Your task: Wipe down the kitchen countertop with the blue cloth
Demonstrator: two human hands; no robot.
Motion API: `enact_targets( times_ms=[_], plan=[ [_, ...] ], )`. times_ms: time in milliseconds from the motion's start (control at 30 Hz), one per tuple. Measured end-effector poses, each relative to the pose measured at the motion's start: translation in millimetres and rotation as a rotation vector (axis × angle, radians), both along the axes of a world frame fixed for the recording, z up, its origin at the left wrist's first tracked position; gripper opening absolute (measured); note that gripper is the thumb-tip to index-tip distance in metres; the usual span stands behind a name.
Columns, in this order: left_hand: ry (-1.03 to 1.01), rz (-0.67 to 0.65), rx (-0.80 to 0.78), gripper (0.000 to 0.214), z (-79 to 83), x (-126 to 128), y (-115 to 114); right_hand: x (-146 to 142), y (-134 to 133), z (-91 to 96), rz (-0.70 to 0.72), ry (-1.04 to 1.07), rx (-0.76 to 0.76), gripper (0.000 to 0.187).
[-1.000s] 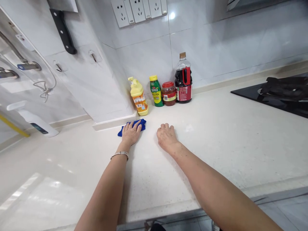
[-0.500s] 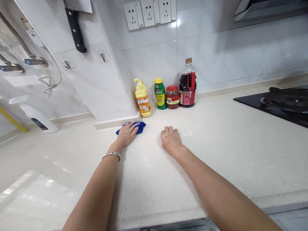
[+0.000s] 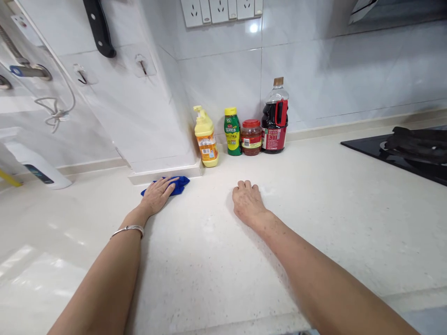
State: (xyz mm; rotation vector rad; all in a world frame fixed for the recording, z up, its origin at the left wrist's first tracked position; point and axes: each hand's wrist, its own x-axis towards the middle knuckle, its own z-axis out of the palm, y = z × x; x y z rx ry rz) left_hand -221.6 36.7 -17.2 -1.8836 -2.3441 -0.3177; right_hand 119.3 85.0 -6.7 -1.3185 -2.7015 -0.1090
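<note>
My left hand (image 3: 158, 195), with a bangle (image 3: 128, 230) on the wrist, lies on a blue cloth (image 3: 179, 186) and holds it down against the white countertop (image 3: 209, 260). The cloth is bunched under the palm and fingers, close to the base of the tiled pillar (image 3: 159, 116). My right hand (image 3: 247, 202) rests on the counter with its fingers curled into a loose fist. Nothing shows in it. Beyond the hands stand a yellow pump bottle (image 3: 206, 139) and a green squeeze bottle (image 3: 233, 132).
A red-lidded jar (image 3: 251, 138) and a large bottle of dark liquid (image 3: 274, 121) stand by the wall. At right is a black cooktop (image 3: 366, 145). On the left are a white spray bottle (image 3: 38, 165) and a hanging knife (image 3: 99, 30). Sockets (image 3: 220, 10) sit above.
My left hand has slid the blue cloth leftward along the pillar's base, away from the yellow bottle. My right hand stays about where it was. The view has shifted slightly.
</note>
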Motion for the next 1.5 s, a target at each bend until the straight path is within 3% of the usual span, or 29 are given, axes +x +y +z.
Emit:
enact_targets(
  times_ms=[167, 300, 467, 667, 933, 1233, 1400, 1500],
  plan=[
    [0.02, 0.056, 0.031, 0.067, -2.4, -20, -6, -1, 0, 0.8, -0.005, -0.013, -0.01, 0.04],
    [0.029, 0.187, 0.061, 0.066, -4.8, -30, -15, -1, 2, -0.2, -0.002, -0.006, -0.006, 0.041],
    [0.009, 0.407, 0.094, 0.07, -3.1, -29, -27, -2, 3, -1.9, 0.0, 0.003, 0.0, 0.04],
    [0.036, 0.457, 0.067, 0.069, 1.1, -23, -33, -4, 3, -3.3, 0.003, 0.032, 0.019, 0.037],
    [0.145, 0.38, 0.092, 0.062, 0.3, -5, -53, -3, 2, 3.3, 0.013, 0.021, -0.021, 0.039],
    [-0.013, 0.357, -0.076, 0.069, 5.5, 39, -90, 0, 0, 2.7, 0.025, 0.052, -0.039, 0.04],
    [-0.105, 0.12, 0.001, 0.065, -1.4, 65, -125, 1, 0, 2.6, 0.031, 0.066, -0.033, 0.04],
    [-0.146, -0.025, 0.018, 0.063, 3.1, 77, -145, 2, 0, 2.9, 0.037, 0.063, -0.034, 0.039]
  ],
)
